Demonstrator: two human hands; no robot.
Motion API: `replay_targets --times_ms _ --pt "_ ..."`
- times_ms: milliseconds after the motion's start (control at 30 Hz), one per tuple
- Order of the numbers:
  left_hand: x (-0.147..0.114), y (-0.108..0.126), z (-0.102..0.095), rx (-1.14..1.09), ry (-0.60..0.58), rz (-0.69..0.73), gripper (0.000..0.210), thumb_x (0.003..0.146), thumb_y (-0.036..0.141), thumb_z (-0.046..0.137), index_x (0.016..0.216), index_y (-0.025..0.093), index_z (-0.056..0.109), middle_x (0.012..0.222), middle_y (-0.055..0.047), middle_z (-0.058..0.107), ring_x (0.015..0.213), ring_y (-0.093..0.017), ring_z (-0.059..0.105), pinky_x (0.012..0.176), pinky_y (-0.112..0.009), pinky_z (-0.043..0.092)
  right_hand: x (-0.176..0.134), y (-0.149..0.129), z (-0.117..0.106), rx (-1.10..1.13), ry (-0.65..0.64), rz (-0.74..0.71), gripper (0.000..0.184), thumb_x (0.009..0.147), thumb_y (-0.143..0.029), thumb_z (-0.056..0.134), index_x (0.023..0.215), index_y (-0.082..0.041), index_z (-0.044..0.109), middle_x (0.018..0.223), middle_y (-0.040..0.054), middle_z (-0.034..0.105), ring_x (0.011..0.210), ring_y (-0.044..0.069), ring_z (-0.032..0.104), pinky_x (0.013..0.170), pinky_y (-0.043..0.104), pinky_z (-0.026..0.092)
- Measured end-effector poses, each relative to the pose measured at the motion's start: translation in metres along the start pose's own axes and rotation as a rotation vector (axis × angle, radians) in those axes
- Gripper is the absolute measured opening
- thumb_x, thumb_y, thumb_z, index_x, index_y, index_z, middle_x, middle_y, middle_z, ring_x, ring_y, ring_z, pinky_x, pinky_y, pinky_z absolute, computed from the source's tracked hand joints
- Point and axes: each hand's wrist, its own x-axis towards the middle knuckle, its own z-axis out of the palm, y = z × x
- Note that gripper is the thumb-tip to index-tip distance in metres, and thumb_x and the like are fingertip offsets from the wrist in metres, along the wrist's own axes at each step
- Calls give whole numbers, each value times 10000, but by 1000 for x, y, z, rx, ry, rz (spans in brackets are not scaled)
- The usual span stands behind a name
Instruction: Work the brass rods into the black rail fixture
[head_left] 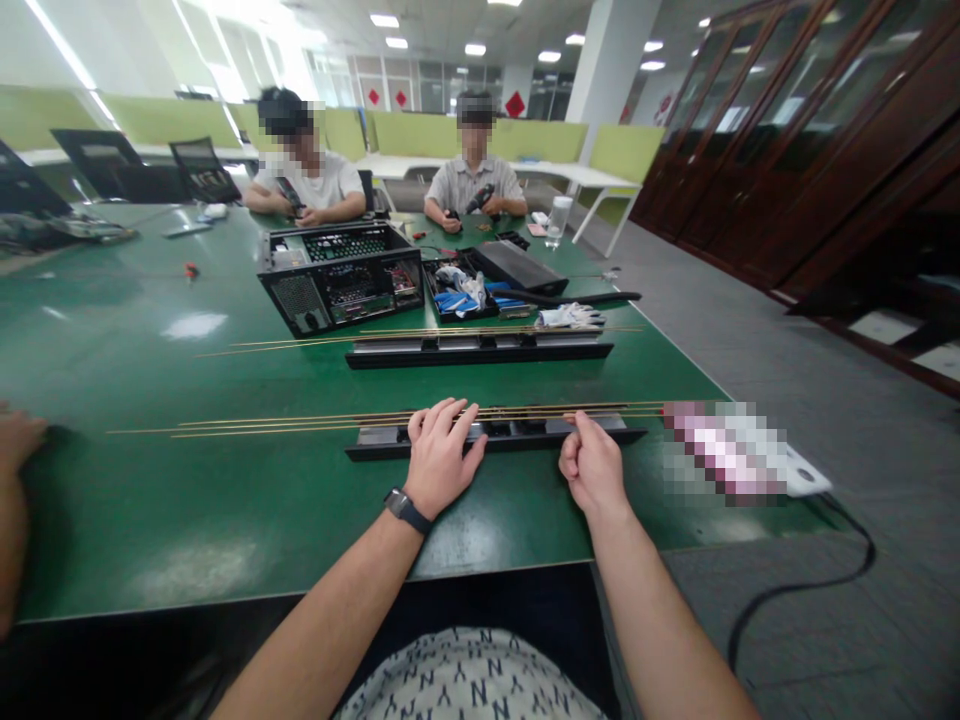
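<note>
Several thin brass-coloured rods lie lengthwise along a black rail with a grey channel in front of me. Spread over the rods and the rail's left part is my left hand, fingers apart and a dark watch on the wrist. My right hand is closed at the rail's right part, its index fingertip at the rods. Whether something is pinched in it cannot be made out. Farther back, a second black rail has similar rods along it.
An open black computer case stands beyond the rails. Right of it are a tool box with gloves and a white glove. A white power strip lies at the right edge. Two people sit opposite; another person's hand rests at left.
</note>
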Motion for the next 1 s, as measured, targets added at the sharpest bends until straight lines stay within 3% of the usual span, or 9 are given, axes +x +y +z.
replay_targets --times_ms 233,433,667,867,1000 --pt "0 0 0 1 3 -4 382 979 362 600 1347 260 614 1374 -107 653 1352 -303 536 1115 -506 313 1 0 -2 -36 -95 40 410 772 -540 824 913 -184 678 443 -83 483 286 50 323 280 157 226" --pt "0 0 -1 7 -12 -6 389 983 370 593 1356 260 606 1376 -110 650 1351 -300 533 1116 -512 321 -1 -1 0 11 -15 -4 371 812 -518 788 924 -181 679 450 -72 498 284 58 329 276 162 226" --pt "0 0 -1 29 -10 -16 400 977 392 601 1359 274 603 1382 -93 648 1352 -289 531 1114 -513 338 -2 -5 1 -26 -89 45 398 768 -507 840 928 -168 704 446 -69 487 292 54 334 277 153 232" --pt "0 1 -2 27 -10 -7 398 986 390 583 1364 266 597 1378 -94 650 1352 -288 532 1114 -506 344 -2 -3 0 9 -32 10 364 806 -505 805 900 -171 693 453 -58 500 292 59 334 278 160 230" --pt "0 1 -1 35 -7 -12 398 982 386 589 1363 269 598 1380 -89 650 1357 -286 527 1115 -507 345 -1 -3 -1 -6 -72 9 356 806 -489 816 920 -172 699 457 -66 491 299 57 342 283 158 236"
